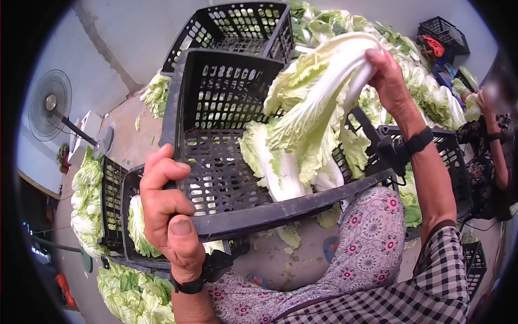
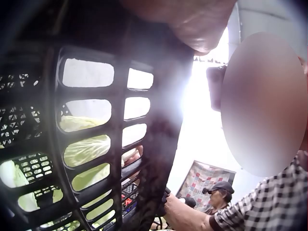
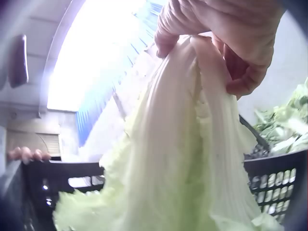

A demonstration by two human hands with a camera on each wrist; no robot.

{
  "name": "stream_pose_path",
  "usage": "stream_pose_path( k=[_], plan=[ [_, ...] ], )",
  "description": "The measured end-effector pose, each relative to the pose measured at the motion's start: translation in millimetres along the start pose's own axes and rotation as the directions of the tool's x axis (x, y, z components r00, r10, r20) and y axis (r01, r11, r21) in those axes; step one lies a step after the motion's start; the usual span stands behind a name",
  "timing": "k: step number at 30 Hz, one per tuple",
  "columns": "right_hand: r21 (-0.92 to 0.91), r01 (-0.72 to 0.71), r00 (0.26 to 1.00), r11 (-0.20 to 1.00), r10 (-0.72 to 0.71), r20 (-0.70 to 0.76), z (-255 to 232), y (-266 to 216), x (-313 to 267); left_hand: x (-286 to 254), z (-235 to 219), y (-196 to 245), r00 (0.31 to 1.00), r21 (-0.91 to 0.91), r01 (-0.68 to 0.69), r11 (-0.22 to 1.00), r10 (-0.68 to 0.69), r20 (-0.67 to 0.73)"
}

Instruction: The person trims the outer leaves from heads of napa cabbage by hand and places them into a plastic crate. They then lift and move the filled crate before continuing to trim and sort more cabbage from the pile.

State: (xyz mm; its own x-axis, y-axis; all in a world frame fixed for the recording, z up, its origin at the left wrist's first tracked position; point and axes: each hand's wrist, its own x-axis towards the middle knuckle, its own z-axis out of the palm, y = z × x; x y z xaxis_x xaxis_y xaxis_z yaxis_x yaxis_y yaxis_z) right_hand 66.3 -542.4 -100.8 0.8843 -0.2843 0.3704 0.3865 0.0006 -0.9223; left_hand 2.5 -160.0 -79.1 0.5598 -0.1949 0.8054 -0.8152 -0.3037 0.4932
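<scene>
Black crate (image 1: 226,162) with cabbage (image 1: 318,102) inside

Checked sleeve (image 1: 431,281), floral trousers (image 1: 367,237), blk wristbands (image 1: 420,141)

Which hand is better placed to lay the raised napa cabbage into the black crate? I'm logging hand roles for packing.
Right, probably. The right hand already grips the cabbage by its white base above the crate, leaves hanging into it. The left hand grips the crate's near rim.
</scene>
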Motion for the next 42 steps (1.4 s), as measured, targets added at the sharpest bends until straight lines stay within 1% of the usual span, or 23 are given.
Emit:
stream_pose_path(
  k=[2,3,5,8,12,15,17,19,20,21,23,24,25,28,31,32,35,36,38,39,40,41,42],
  plan=[
    [-0.035,0.017,0.995,0.999,-0.02,-0.098,-12.3,-4.5,-11.0,2.0,-1.1,1.2,1.0,-0.012,0.013,1.0,-0.013,0.021],
    [-0.049,0.056,0.99,0.997,-0.062,-0.124,-15.9,-8.8,-18.2,1.5,-1.2,1.2,1.0,-0.011,0.019,1.0,-0.018,0.023],
    [-0.085,0.064,0.983,0.994,-0.077,-0.164,-24.3,-20.1,-31.5,0.5,-1.5,2.1,0.999,-0.012,0.028,1.0,-0.028,0.025],
    [-0.054,0.081,0.973,0.995,-0.091,-0.212,-52.3,-30.2,-37.6,-0.6,-0.7,-0.2,1.0,-0.025,0.022,0.999,-0.022,0.017],
    [0.023,0.131,0.925,0.991,-0.114,-0.363,-99.8,-48.6,-51.3,-2.1,0.4,-2.1,1.0,-0.048,0.019,0.999,-0.019,-0.008],
    [0.171,0.182,0.825,0.968,-0.056,-0.562,-150.0,-50.7,-65.2,-1.4,-1.2,-2.6,0.999,-0.052,0.025,0.998,-0.023,0.024],
    [0.238,0.242,0.759,0.941,-0.03,-0.65,-176.4,-50.0,-81.9,-1.9,-3.7,-5.7,0.999,-0.043,0.016,0.999,-0.014,0.047],
    [0.267,0.282,0.67,0.921,0.01,-0.742,-199.6,-42.1,-101.1,-2.5,-3.3,-6.8,0.999,-0.041,0.013,0.999,-0.012,0.039],
    [0.267,0.273,0.623,0.924,0.042,-0.781,-211.2,-37.0,-109.0,-3.5,-5.3,-8.4,0.999,-0.054,0.014,0.998,-0.011,0.052],
    [0.256,0.258,0.569,0.932,0.068,-0.82,-221.1,-31.3,-117.7,-3.2,-2.3,-7.4,1.0,-0.046,0.021,0.999,-0.02,0.024],
    [0.327,0.26,0.574,0.908,0.127,-0.809,-247.0,-15.7,-137.6,-2.3,2.1,-4.4,0.999,-0.023,0.035,0.999,-0.035,-0.031],
    [0.355,0.223,0.495,0.908,0.209,-0.844,-256.7,-10.2,-146.6,-2.3,1.7,-4.0,0.999,-0.015,0.032,0.999,-0.032,-0.023],
    [0.383,0.23,0.446,0.895,0.253,-0.858,-265.1,-4.3,-155.1,-2.7,1.0,-4.3,0.999,-0.016,0.034,0.999,-0.035,-0.025],
    [0.401,0.167,0.336,0.901,0.331,-0.882,-293.0,13.2,-180.2,-2.9,2.2,-3.7,0.998,-0.024,0.041,0.999,-0.042,-0.039],
    [0.44,0.133,0.254,0.888,0.398,-0.881,-316.9,27.8,-196.6,-3.0,2.5,-6.0,0.999,-0.031,0.036,0.999,-0.037,-0.036],
    [0.425,0.1,0.255,0.9,0.389,-0.885,-323.0,33.0,-201.7,-2.9,4.5,-4.0,0.997,-0.043,0.053,0.998,-0.055,-0.051],
    [0.504,0.052,0.268,0.862,0.474,-0.839,-353.0,51.6,-209.1,-2.9,5.2,-2.6,0.997,-0.039,0.045,0.998,-0.047,-0.062],
    [0.506,-0.069,0.206,0.86,0.508,-0.836,-355.2,52.6,-206.2,-3.3,5.1,-3.0,0.997,-0.041,0.045,0.998,-0.047,-0.058],
    [0.311,-0.328,0.213,0.892,0.39,-0.896,-354.4,52.8,-214.9,-3.4,3.6,-5.3,0.998,-0.038,0.039,0.999,-0.041,-0.058],
    [0.2,-0.446,0.238,0.872,0.331,-0.913,-344.9,51.6,-211.0,-3.5,2.7,-5.7,0.998,-0.025,0.029,0.999,-0.03,-0.05],
    [0.111,-0.502,0.265,0.858,0.275,-0.924,-358.5,59.7,-208.9,-3.0,2.4,-5.4,0.999,-0.007,0.02,1.0,-0.02,-0.041],
    [0.203,-0.526,0.267,0.826,0.388,-0.882,-372.7,67.4,-200.9,-3.2,1.8,-4.6,0.999,0.015,0.008,1.0,-0.008,-0.033],
    [0.152,-0.499,0.384,0.853,0.375,-0.844,-372.5,74.1,-190.6,-2.2,2.5,-5.2,0.999,0.015,-0.007,1.0,0.007,-0.038]
  ],
)
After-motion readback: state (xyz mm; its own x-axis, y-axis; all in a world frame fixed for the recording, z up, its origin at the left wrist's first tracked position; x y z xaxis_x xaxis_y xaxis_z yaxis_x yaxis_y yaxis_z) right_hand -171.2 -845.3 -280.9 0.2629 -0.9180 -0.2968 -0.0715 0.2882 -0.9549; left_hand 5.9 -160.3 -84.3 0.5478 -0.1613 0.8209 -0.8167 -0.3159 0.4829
